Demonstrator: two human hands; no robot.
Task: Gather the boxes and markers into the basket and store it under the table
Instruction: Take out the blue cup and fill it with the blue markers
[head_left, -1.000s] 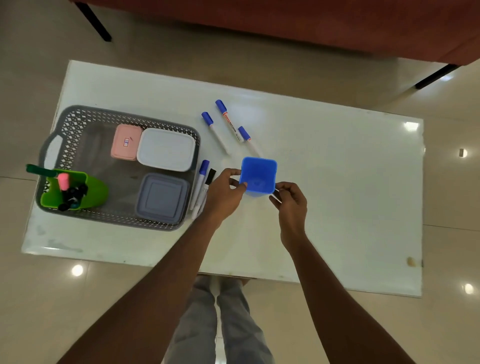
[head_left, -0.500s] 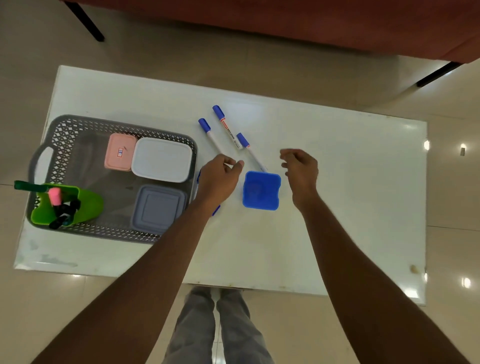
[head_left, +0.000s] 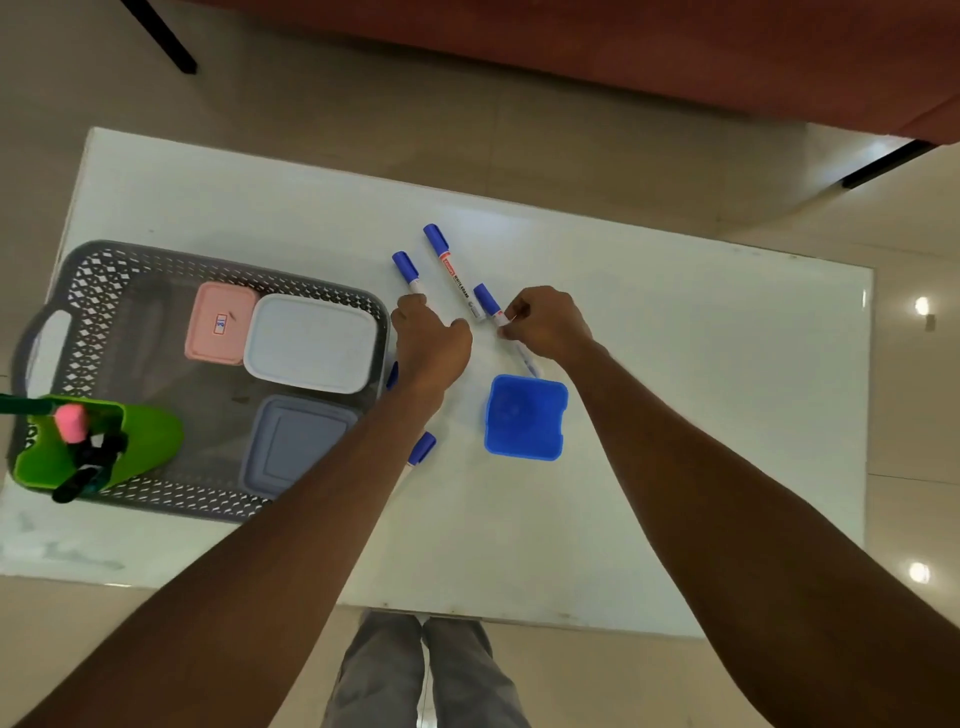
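Observation:
A grey lattice basket (head_left: 93, 275) on the white table (head_left: 675, 389) holds a pink box (head_left: 221, 322), a white box (head_left: 311, 343), a grey box (head_left: 296, 441) and a green cup of markers (head_left: 93, 447). Three blue-capped markers lie to its right: left marker (head_left: 406, 270), middle marker (head_left: 449, 267), right marker (head_left: 488, 301). My right hand (head_left: 545, 322) pinches the right marker's barrel. My left hand (head_left: 431, 338) hovers over the left marker's lower end, fingers apart. An empty blue cup (head_left: 524, 418) stands below my hands. Another blue-capped marker (head_left: 423, 447) peeks out under my left forearm.
A reddish-brown piece of furniture (head_left: 623, 47) with black legs stands beyond the table's far edge. My legs (head_left: 426, 670) are at the near edge. Tiled floor surrounds the table.
Both hands let go of the blue cup, which now stands on the table. They moved up to the markers; my right hand closed on the right marker.

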